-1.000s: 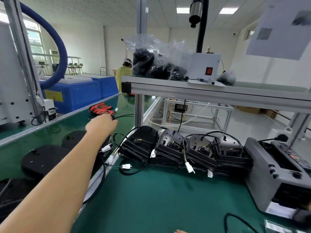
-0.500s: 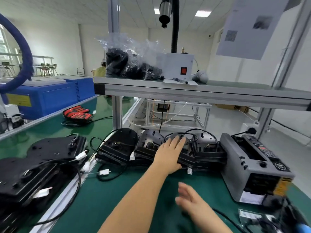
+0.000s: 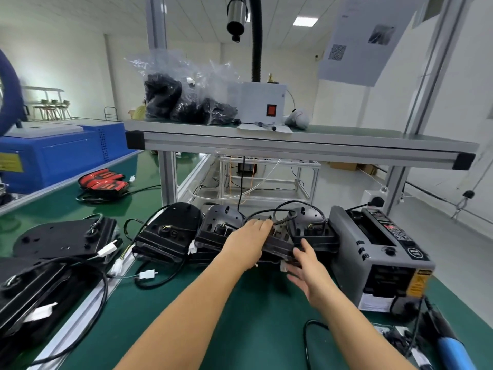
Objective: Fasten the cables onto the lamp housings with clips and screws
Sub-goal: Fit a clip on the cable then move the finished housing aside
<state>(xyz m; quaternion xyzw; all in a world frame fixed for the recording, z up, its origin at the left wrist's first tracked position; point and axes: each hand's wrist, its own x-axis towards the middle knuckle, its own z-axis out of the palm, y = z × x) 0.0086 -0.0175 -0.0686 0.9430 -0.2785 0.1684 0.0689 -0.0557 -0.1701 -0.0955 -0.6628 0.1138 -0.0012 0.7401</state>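
Several black lamp housings stand in a row on the green bench under the shelf, with black cables (image 3: 266,210) looping over them and white connectors (image 3: 146,275) lying in front. My left hand (image 3: 248,241) lies over the third lamp housing (image 3: 277,245), fingers curled over its top edge, and that housing sits tilted toward me. My right hand (image 3: 309,271) is open with fingers spread, at the near right corner of the same housing. Other housings flank it on the left (image 3: 170,231) and right (image 3: 309,227).
A grey tape dispenser (image 3: 373,252) stands close on the right. A blue-handled electric screwdriver (image 3: 450,345) lies at the lower right. More black housings (image 3: 61,236) are stacked on the left conveyor beyond an aluminium rail. The shelf (image 3: 293,145) overhangs the row.
My left hand came off the left conveyor and moved right onto the third housing. My right hand rose into view and reached the housing's near edge. The view swung to the right.
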